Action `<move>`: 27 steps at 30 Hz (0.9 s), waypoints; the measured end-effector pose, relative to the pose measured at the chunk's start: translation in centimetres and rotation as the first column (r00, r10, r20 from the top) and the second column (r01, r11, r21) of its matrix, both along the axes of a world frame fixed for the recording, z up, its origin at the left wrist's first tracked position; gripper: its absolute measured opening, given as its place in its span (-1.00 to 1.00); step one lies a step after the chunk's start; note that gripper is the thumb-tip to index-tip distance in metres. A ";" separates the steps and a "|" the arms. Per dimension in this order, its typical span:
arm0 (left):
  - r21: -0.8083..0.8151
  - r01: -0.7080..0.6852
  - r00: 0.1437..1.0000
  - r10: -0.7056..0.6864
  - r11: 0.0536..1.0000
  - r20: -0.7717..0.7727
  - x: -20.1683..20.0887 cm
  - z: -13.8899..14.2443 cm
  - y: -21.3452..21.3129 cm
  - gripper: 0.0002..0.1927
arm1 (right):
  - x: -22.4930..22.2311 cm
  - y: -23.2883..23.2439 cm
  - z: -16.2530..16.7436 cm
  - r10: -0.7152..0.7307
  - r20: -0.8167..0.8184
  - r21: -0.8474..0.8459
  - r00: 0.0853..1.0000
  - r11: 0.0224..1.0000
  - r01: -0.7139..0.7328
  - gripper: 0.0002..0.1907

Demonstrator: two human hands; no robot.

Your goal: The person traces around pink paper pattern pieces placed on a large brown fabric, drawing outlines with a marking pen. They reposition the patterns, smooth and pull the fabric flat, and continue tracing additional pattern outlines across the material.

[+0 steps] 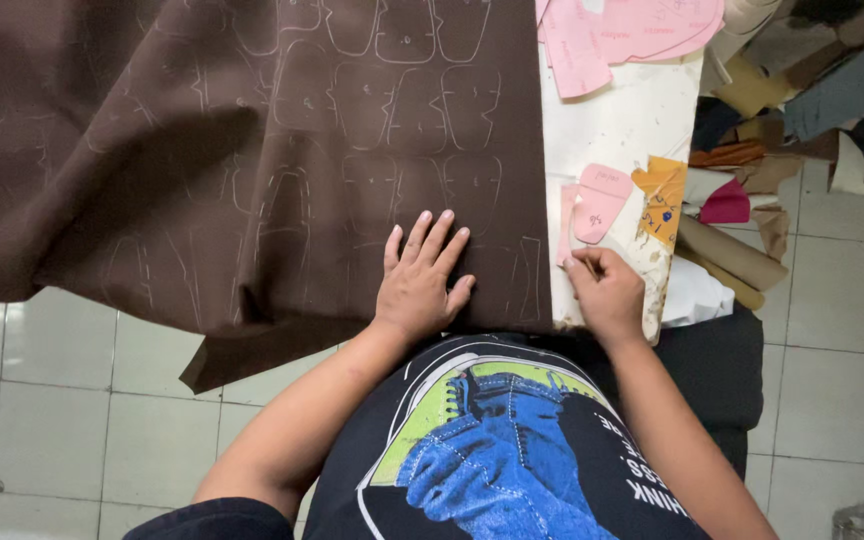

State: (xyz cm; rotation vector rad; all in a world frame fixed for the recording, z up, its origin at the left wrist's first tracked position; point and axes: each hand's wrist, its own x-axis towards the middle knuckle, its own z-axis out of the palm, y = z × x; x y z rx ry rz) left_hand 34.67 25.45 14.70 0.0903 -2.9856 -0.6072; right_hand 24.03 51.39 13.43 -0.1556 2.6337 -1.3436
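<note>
Brown fabric lay flat, long axis left-right; your left hand pressed spread on it, your right hand pinched pink template edge.

Left hand flat on brown fabric, right hand fingertips pinched beside pink template

Brown fabric: dark, matte, spread flat over table, covering frame from 9 to 12 o'clock; straight right edge near centre-right; lower left portion draped off table edge, folded corner hanging at 7 o'clock. Surface covered in faint chalk outlines of repeated pattern shapes in rows. Pink pattern piece: small, rounded top, lying flat just right of fabric edge, at 3 o'clock.
</note>
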 end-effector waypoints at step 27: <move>-0.005 0.023 1.000 -0.023 1.000 0.011 -0.3 -0.1 0.1 -0.38 | 1.3 -0.7 -0.6 0.071 -0.412 0.112 0.908 0.993 -0.027 -0.85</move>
